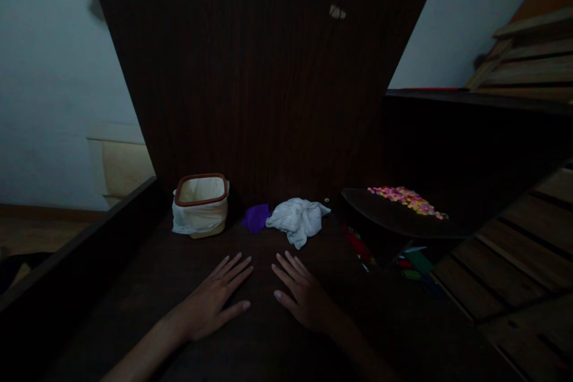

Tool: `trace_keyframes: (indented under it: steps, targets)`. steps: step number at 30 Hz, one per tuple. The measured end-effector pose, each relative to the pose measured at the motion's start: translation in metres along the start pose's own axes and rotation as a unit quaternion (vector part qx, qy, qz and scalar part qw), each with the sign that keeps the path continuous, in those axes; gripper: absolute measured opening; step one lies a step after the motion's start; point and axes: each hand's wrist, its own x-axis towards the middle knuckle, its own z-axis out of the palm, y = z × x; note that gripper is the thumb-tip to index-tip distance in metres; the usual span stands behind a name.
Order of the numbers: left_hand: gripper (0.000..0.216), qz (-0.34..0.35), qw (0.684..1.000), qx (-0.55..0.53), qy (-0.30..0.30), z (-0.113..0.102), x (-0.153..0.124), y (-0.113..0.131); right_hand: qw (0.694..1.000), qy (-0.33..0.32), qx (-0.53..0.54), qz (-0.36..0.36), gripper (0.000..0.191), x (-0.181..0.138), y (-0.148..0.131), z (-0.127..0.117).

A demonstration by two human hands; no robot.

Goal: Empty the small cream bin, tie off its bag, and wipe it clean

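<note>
My left hand [215,301] lies flat on the dark wooden surface [268,346] with its fingers spread, holding nothing. My right hand [302,295] rests flat beside it, fingers stretched out and apart, also holding nothing. Just beyond the fingertips lie a crumpled white cloth [298,221] and a small purple cloth [256,217]. A small square bin [200,204] with a brown rim and a white liner stands to the far left of the cloths.
A tall dark wooden panel [268,71] rises behind the objects. At right a dark tray [394,218] carries a heap of small pink and yellow pieces [407,199], with coloured items under it. Wooden slats [519,250] lie at far right. The scene is dim.
</note>
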Motion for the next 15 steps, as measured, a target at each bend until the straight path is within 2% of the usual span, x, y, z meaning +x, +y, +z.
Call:
trace_keyframes:
  steps: [6, 15]
  targets:
    - [0.065, -0.006, 1.000, 0.008, -0.008, 0.0006, -0.0005, 0.0006, 1.000, 0.002, 0.003, -0.002, 0.055, -0.0007, 0.0021, 0.0015]
    - [0.063, -0.003, 1.000, -0.005, 0.016, 0.0037, 0.0003, 0.0008, 1.000, 0.012, 0.011, 0.000, 0.053, 0.0002, 0.0015, 0.0001]
